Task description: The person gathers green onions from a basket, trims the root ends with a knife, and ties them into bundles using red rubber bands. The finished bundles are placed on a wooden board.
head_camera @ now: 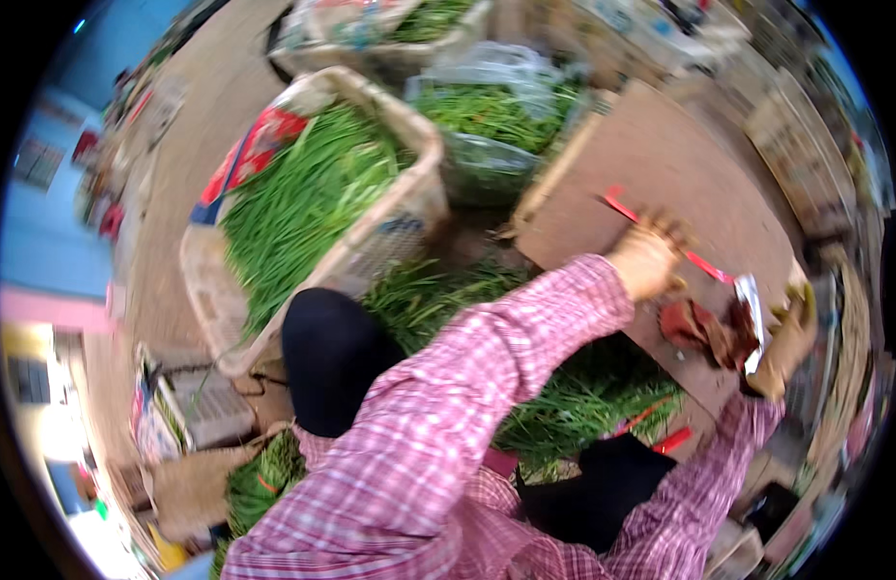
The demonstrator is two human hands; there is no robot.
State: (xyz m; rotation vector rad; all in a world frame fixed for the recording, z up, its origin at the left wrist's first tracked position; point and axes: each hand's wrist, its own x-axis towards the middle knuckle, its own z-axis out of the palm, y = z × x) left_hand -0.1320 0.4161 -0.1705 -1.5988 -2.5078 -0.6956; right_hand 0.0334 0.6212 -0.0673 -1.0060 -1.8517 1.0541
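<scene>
My left hand (647,254) is over a brown board (636,152), with a red strip (705,267) running beneath it and showing on both sides; blur hides whether the fingers grip it. At the right edge of the board is my right hand (785,344), next to a shiny silvery flat object (751,319); its grip is unclear. Between the hands lies a crumpled reddish-brown cloth or glove (709,330). Long green leafy stalks (310,188) fill a white plastic basket (430,152) to the left. Loose greens (578,406) lie below the board.
A clear plastic bag (491,156) of greens stands behind the basket, with another filled crate (383,58) beyond. Crates (803,145) line the right side. A red-handled item (673,440) lies near my dark-clothed knee (600,486). Bundled greens (256,482) are at lower left.
</scene>
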